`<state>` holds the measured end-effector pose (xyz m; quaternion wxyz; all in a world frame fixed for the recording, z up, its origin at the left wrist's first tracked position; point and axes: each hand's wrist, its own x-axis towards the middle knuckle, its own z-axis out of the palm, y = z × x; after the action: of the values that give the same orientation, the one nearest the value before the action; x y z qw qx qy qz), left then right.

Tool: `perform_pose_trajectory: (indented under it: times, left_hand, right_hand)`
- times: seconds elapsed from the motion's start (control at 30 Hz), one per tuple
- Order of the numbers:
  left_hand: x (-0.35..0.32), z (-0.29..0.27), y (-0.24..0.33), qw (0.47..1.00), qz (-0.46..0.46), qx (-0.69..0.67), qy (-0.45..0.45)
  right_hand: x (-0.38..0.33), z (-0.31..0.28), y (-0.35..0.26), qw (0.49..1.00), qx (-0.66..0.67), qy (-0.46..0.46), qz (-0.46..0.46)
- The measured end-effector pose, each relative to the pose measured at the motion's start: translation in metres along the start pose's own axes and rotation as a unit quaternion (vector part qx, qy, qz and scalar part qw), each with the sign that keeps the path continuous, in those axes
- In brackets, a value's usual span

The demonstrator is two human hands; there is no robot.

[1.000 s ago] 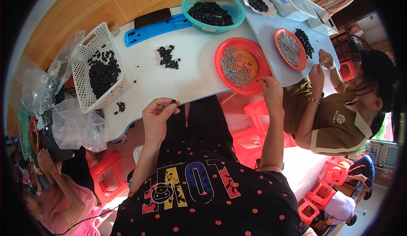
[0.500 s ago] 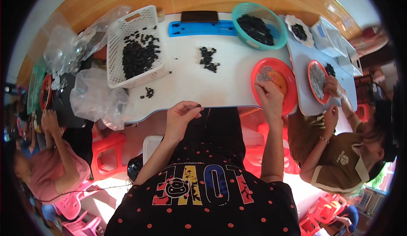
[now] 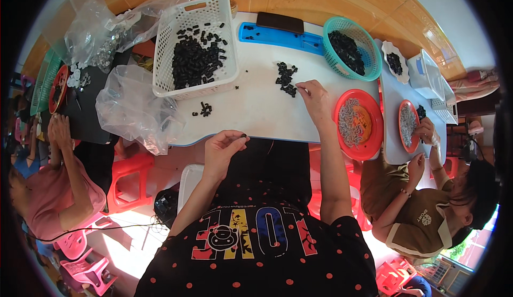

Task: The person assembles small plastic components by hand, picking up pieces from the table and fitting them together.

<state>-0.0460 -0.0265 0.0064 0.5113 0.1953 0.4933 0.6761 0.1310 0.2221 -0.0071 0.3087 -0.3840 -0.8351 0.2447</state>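
My left hand [image 3: 223, 155] is held just off the table's front edge, its thumb and finger pinching a small black plastic part [image 3: 243, 135]. Further right and over the table, my right hand [image 3: 316, 103] reaches to a small pile of black plastic parts [image 3: 286, 77]. Its fingertips are pressed together at the pile's lower right edge; what they hold, if anything, is too small to make out. Right of that forearm is a red plate [image 3: 343, 143] with small grey metal pieces [image 3: 350, 123] on its left side and an orange patch beside them.
A white perforated basket [image 3: 231, 75] of black parts stands at the left, near a few loose parts [image 3: 203, 109] and a plastic bag [image 3: 131, 104]. At the back are a blue tray [image 3: 278, 39] and a green basket [image 3: 371, 70]. Co-workers sit at both sides.
My right hand has gone from the grey pieces on the red plate leftward to the black pile. My left hand keeps its pinch on the black part. The whole view has shifted somewhat.
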Motion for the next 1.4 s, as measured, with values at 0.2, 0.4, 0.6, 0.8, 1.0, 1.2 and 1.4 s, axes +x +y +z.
perform_pose_trajectory:
  times: [0.2,0.4,0.6,0.8,1.0,1.2,1.4]
  left_hand:
    - [0.003,-0.002,-0.003,1.000,-0.008,0.004,0.011]
    - [0.008,0.001,-0.002,0.999,-0.027,0.020,0.012]
    - [0.011,0.017,-0.010,0.998,-0.044,0.027,-0.038]
    - [0.007,0.033,-0.014,0.995,-0.053,0.038,-0.071]
    - [0.003,0.034,-0.013,0.995,-0.046,0.056,-0.067]
    - [0.002,0.036,-0.012,0.995,-0.044,0.058,-0.066]
    - [0.002,0.039,-0.013,0.994,-0.046,0.067,-0.074]
  right_hand:
    - [-0.004,-0.015,-0.011,0.999,-0.012,-0.012,0.047]
    - [-0.056,-0.108,0.019,0.984,-0.126,0.127,0.024]
    - [-0.123,-0.181,0.057,0.948,-0.199,0.056,0.241]
    - [-0.142,-0.178,0.069,0.954,-0.212,0.027,0.209]
    - [-0.135,-0.169,0.075,0.962,-0.185,0.031,0.196]
    - [-0.134,-0.168,0.083,0.962,-0.186,0.031,0.196]
    - [-0.138,-0.169,0.082,0.960,-0.170,0.017,0.222]
